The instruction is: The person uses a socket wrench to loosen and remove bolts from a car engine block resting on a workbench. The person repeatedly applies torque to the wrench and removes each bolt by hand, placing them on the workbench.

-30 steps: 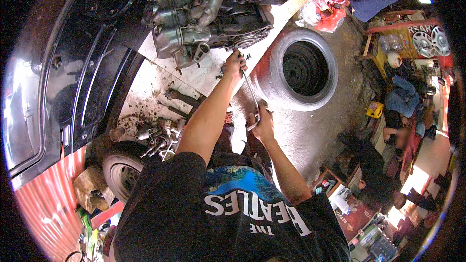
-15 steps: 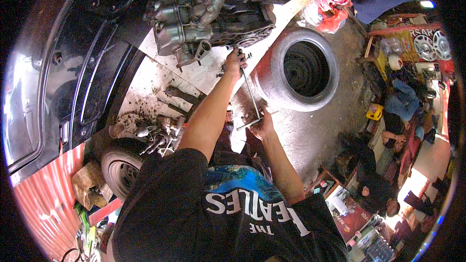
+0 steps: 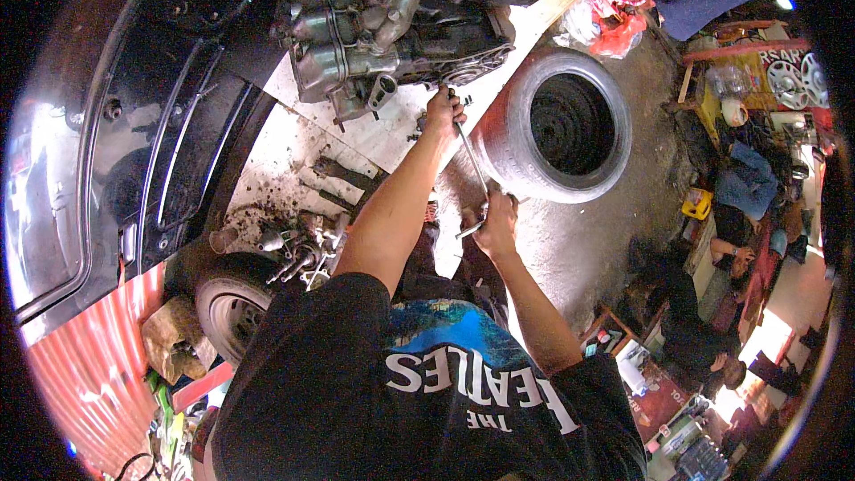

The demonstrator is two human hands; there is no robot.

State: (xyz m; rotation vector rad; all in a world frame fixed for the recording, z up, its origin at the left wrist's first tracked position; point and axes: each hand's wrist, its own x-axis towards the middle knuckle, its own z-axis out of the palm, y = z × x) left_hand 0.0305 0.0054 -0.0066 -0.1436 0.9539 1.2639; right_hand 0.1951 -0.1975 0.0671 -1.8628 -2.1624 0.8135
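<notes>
A long metal T-handle wrench (image 3: 472,155) slants between my two hands. My left hand (image 3: 444,112) is closed round its far end, right beside the lower edge of a dark, greasy engine block (image 3: 392,27). Nearer to me, my right hand (image 3: 496,224) grips the crossbar end, and part of the bar sticks out to its left. The wrench tip is hidden by my left hand and the engine edge, so whether it sits on a bolt cannot be seen. The engine rests on a pale board (image 3: 383,135).
A stacked tyre (image 3: 499,138) stands right of my hands. Left are loose metal parts (image 3: 298,245), a wheel (image 3: 233,307) and a black car panel (image 3: 134,125). Red and white plastic bags (image 3: 614,18) lie at the far right. People (image 3: 686,321) sit along the right side.
My right hand has swung round with the crossbar, which now points differently and shows less. My left hand stays at the engine edge. The whole view has shifted slightly.
</notes>
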